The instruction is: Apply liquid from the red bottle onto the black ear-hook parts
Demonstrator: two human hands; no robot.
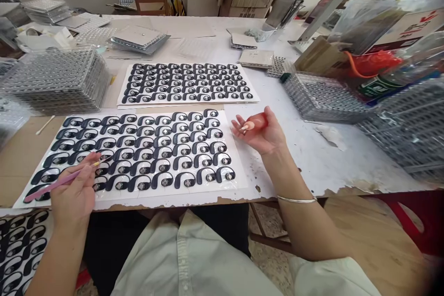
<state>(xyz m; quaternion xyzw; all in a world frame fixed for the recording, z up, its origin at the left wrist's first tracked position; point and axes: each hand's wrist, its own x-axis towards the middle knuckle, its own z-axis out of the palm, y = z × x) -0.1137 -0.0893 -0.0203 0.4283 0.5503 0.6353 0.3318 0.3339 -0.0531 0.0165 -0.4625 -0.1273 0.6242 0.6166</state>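
Observation:
A slim pink brush with a yellow band and a thin dark tip is pinched in my left hand. Its tip points over the near white sheet, among rows of black curved pieces, each with a round end and a silvery centre. Palm upward, my right hand curls around a small red squeeze bottle with a pale nozzle pointing left. This hand is just off the sheet's right edge, above the table.
Behind lies a second sheet of similar black pieces. Stacked clear trays stand at left, near a cotton swab. More tray stacks, a red bag and bottles crowd the right. Another filled sheet is at lower left.

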